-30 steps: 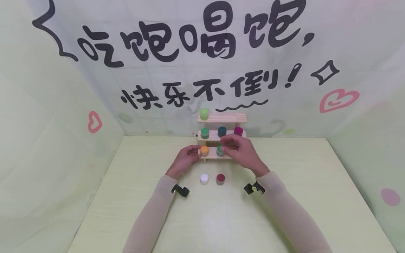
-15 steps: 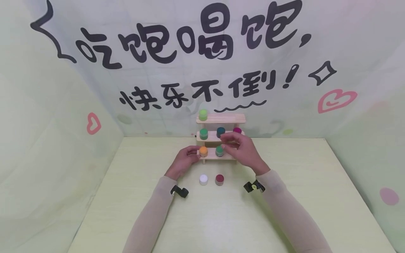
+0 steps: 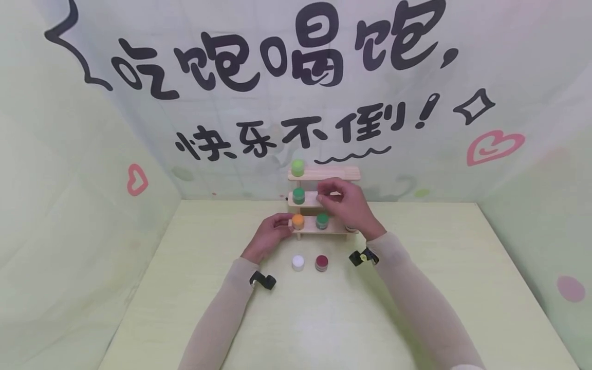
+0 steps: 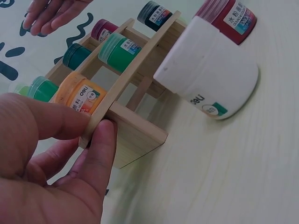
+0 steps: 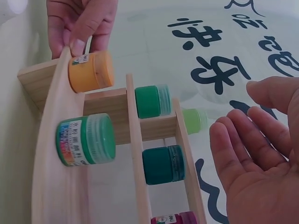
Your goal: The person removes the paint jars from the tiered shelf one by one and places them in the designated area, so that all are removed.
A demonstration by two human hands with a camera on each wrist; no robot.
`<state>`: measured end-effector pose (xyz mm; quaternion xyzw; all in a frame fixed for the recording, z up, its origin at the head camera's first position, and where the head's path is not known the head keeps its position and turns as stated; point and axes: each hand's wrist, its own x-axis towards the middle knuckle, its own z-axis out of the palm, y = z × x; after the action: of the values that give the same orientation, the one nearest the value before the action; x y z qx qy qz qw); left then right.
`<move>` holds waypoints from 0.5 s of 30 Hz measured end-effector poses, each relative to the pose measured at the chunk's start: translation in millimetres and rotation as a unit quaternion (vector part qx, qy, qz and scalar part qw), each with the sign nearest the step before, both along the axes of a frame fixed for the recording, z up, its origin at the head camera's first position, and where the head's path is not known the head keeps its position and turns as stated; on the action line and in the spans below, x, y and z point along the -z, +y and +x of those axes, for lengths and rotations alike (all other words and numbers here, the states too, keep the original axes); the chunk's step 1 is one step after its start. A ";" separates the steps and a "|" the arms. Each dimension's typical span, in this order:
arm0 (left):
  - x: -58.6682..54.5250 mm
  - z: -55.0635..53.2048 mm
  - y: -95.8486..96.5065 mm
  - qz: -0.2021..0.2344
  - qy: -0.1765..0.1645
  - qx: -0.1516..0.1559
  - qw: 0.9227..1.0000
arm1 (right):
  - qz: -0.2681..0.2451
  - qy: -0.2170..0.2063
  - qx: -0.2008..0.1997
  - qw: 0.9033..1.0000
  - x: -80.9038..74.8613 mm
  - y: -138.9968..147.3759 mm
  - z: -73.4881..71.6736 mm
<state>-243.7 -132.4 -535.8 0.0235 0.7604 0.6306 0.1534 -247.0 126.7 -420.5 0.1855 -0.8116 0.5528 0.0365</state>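
My left hand (image 3: 269, 237) pinches the left end of the bottom board of a three-tier wooden rack (image 4: 140, 123), right next to an orange paint jar (image 5: 91, 72). My right hand (image 3: 349, 204) hangs over the right side of the rack, fingers loosely bent and nothing between them. Beneath it, on the middle tier, are a teal jar (image 5: 163, 164) and a magenta jar (image 4: 103, 30), both hidden in the head view. A green jar (image 3: 298, 196) stands at that tier's left. The bottom tier also bears another green jar (image 3: 321, 221) and a dark jar (image 4: 154, 16).
A light green jar (image 3: 297, 168) stands on the top tier's left end. In front of the rack, a white jar (image 3: 298, 263) and a dark red jar (image 3: 321, 263) stand on the table (image 3: 296, 318). A cloth backdrop (image 3: 231, 108) with black lettering hangs behind.
My right hand has lifted from beside the bottom tier up and back over the middle tier, uncovering part of the dark jar below. The left hand keeps its place on the rack.
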 end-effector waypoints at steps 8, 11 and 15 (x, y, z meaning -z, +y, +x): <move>-1.6 0.6 0.6 0.008 0.003 -0.003 1.000 | 0.024 0.011 0.015 1.000 -7.4 -5.9 -19.9; -1.6 0.5 0.8 0.006 0.004 -0.004 1.000 | 0.028 0.013 0.017 0.999 -8.8 -7.7 -26.7; -1.8 0.5 1.3 0.006 0.000 -0.006 1.000 | 0.032 0.011 0.024 0.999 -11.3 -10.4 -33.8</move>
<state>-243.2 -131.1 -534.0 0.0198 0.7569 0.6360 0.1492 -280.8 116.2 -409.2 0.1731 -0.8324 0.5238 0.0524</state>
